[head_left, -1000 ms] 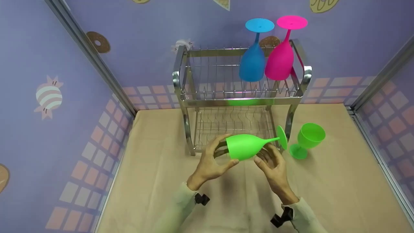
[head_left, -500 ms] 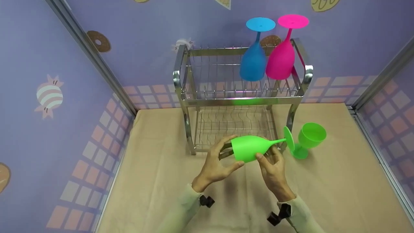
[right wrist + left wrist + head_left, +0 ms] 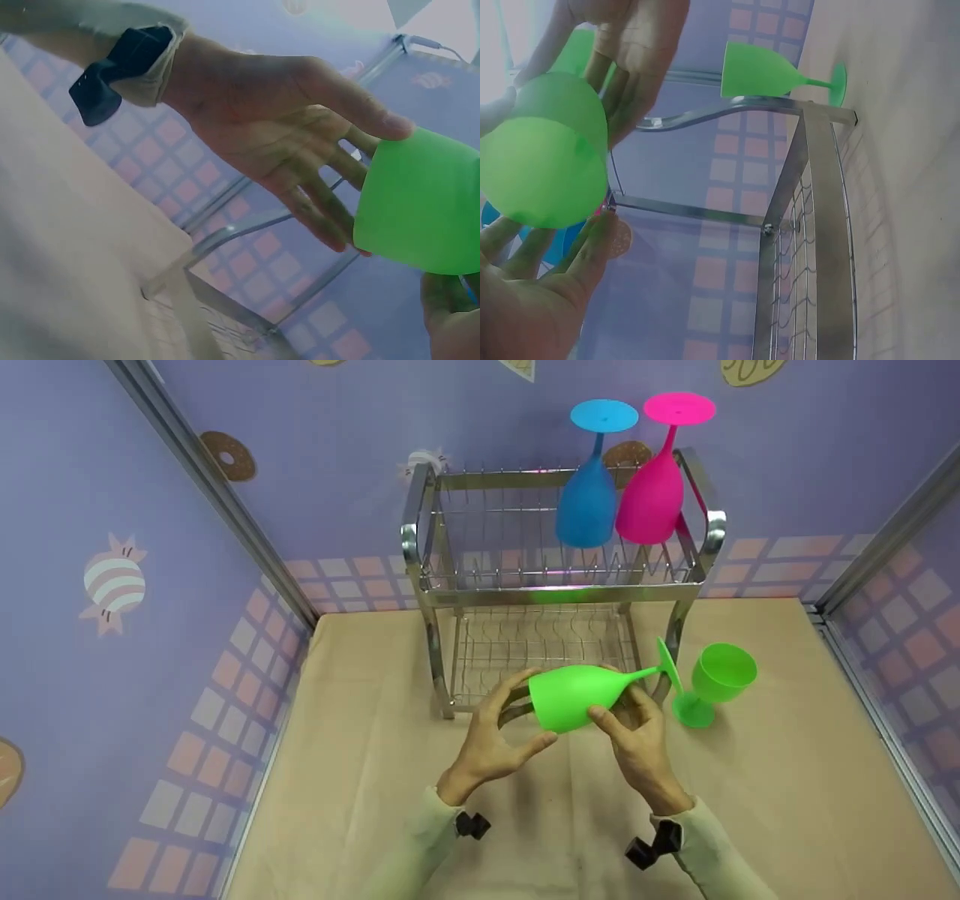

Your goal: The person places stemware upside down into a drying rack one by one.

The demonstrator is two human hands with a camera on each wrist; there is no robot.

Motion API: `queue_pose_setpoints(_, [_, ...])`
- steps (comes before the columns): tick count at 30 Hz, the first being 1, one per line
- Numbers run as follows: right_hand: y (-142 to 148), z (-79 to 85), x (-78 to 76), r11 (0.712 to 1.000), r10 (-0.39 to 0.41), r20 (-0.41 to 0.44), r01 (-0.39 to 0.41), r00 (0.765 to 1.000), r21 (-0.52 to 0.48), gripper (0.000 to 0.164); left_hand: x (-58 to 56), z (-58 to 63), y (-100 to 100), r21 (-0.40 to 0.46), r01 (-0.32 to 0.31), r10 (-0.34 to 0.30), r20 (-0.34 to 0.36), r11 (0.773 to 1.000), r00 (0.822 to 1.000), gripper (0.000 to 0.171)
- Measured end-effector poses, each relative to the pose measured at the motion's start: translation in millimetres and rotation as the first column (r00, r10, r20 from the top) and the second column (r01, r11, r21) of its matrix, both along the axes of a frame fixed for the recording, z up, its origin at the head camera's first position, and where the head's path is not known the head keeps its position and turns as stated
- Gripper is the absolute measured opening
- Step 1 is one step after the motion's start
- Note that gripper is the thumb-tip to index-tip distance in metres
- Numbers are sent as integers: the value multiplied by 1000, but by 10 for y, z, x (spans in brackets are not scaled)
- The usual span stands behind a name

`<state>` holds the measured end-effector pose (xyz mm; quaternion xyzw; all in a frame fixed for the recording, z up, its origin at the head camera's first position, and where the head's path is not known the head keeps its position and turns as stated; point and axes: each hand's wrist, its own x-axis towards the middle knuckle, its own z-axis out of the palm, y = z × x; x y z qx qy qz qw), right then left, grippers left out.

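A bright green wine glass (image 3: 577,697) is held sideways in the air, its mouth to the left and its foot to the right. My left hand (image 3: 491,742) grips it at the rim, thumb below and fingers on the far side. My right hand (image 3: 637,739) holds the lower bowl near the stem, thumb on the near side and fingers partly hidden behind. In the left wrist view the bowl's open mouth (image 3: 540,169) faces the camera. The right wrist view shows the bowl (image 3: 420,202) between both hands. A second green wine glass (image 3: 724,671) stands upright to the right.
Behind the hands stands a two-tier metal dish rack (image 3: 562,597). On its upper tier, a blue wine glass (image 3: 586,510) and a pink wine glass (image 3: 651,502) rest upside down on the right side. Patterned walls enclose the beige tabletop (image 3: 360,720).
The held glass has shifted slightly to the right and its foot has tilted up. My right thumb has come onto the bowl. The rack and other glasses stay put.
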<state>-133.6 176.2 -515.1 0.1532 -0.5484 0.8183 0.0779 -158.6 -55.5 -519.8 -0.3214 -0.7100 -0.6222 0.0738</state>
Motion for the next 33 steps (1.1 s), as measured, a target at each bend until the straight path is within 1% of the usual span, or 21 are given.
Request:
queue_pose_setpoints(2, [29, 92, -31, 997, -4, -49, 8, 999, 78, 67, -17, -10, -67, -6, -10, 10, -12, 1000, 1000, 80])
queue_pose_setpoints(4, [60, 210, -75, 988, -2, -106, 18, 994, 155, 68, -36, -15, -142, -23, -39, 39, -25, 999, 999, 78])
queue_pose_setpoints(7, [109, 419, -171, 963, 21, -204, 35, 979, 266, 67, -82, -35, -270, -78, -112, 108, -60, 991, 992, 77])
queue_pose_setpoints(10, [146, 658, -267, 927, 51, -262, 52, 964, 371, 68, -132, -73, -404, -136, -199, 186, -108, 971, 977, 76])
queue_pose_setpoints(13, [153, 889, -368, 890, 84, -296, 63, 951, 452, 68, -176, -130, -544, -194, -283, 260, -139, 939, 956, 74])
queue_pose_setpoints(16, [144, 1108, -473, 848, 125, -328, 70, 936, 526, 68, -224, -189, -670, -224, -357, 327, -159, 907, 931, 69])
queue_pose_setpoints(19, [136, 1322, -575, 793, 177, -375, 94, 910, 602, 68, -289, -245, -774, -216, -434, 398, -191, 875, 897, 65])
queue_pose_setpoints(21, [131, 1454, -644, 756, 215, -409, 114, 887, 644, 68, -333, -276, -833, -198, -479, 443, -202, 855, 874, 61])
queue_pose_setpoints(23, [123, 1575, -712, 723, 252, -438, 132, 863, 678, 68, -372, -300, -885, -173, -510, 478, -197, 843, 856, 58])
queue_pose_setpoints(25, [114, 1682, -776, 691, 281, -453, 149, 846, 708, 67, -409, -321, -932, -153, -530, 504, -177, 834, 845, 54])
queue_pose_setpoints(28, [92, 1833, -861, 645, 303, -463, 178, 833, 743, 65, -452, -335, -988, -139, -551, 536, -132, 823, 834, 52])
queue_pose_setpoints(29, [82, 1880, -888, 635, 307, -463, 184, 832, 750, 65, -468, -342, -1004, -140, -558, 546, -119, 818, 830, 51])
queue_pose_setpoints(31, [53, 1978, -942, 625, 312, -458, 183, 832, 759, 63, -498, -357, -1027, -144, -571, 563, -97, 808, 821, 50])
queue_pose_setpoints(33, [23, 2080, -997, 632, 322, -447, 163, 834, 758, 59, -530, -370, -1039, -141, -580, 574, -84, 802, 814, 49])
